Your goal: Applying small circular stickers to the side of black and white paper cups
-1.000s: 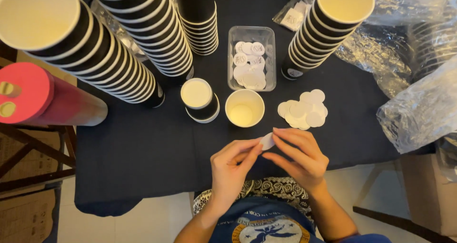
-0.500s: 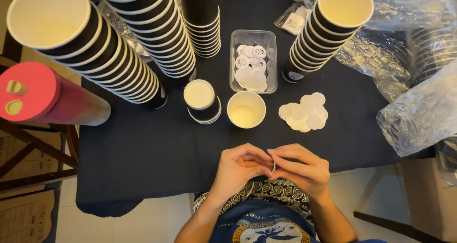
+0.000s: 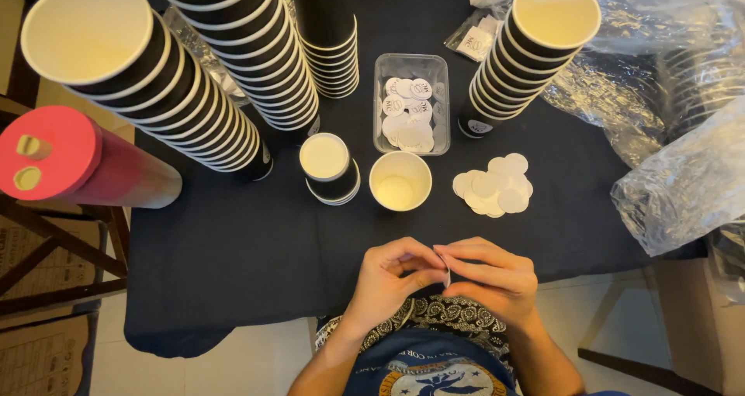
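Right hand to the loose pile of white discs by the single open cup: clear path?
Probably yes. The right hand sits just below the white discs, with only bare dark tablecloth between. But both hands are pinching a small sticker.

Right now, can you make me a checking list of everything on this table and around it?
Surface: dark cloth-covered table, no spills seen.
Job's things: small white round sticker pinched between both hands; pile of white round stickers; clear tray of stickers; single open cup; short cup stack.
Clutter: tall stacks of dark paper cups; another stack; crumpled clear plastic wrap; red tube.
Hands: left hand and right hand, fingertips together on the sticker.
Cables: nothing seen.
Surroundings: pale floor, wooden chair frame at left.
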